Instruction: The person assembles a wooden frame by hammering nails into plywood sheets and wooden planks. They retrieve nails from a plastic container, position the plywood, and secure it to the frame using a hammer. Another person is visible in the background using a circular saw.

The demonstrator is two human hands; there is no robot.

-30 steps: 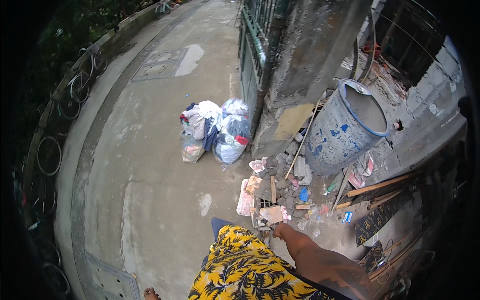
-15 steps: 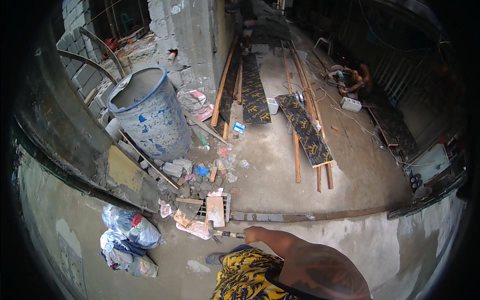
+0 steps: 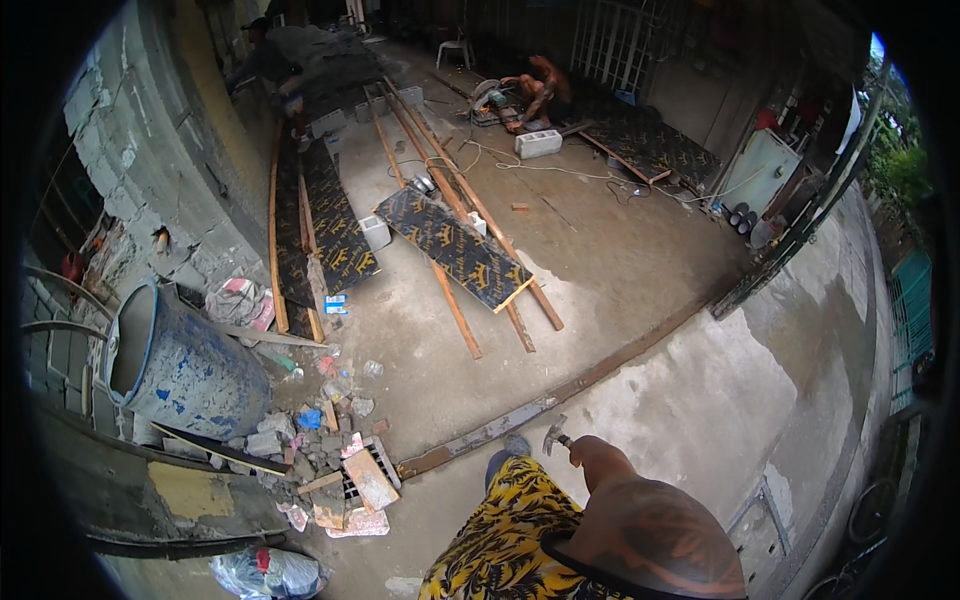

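The right hand is closed round the handle of a claw hammer, whose head juts just beyond the fist over the steel gate track in the concrete; the left hand is out of sight, and nothing shows the hammer put to anything yet, so the work looks hardly begun. Left of the grip and a little farther lie a rubble heap with pink and blue wrappers, a tied plastic bag and a battered blue drum. Well beyond the hammer, dark patterned boards rest untouched on timber battens, where another person crouches.
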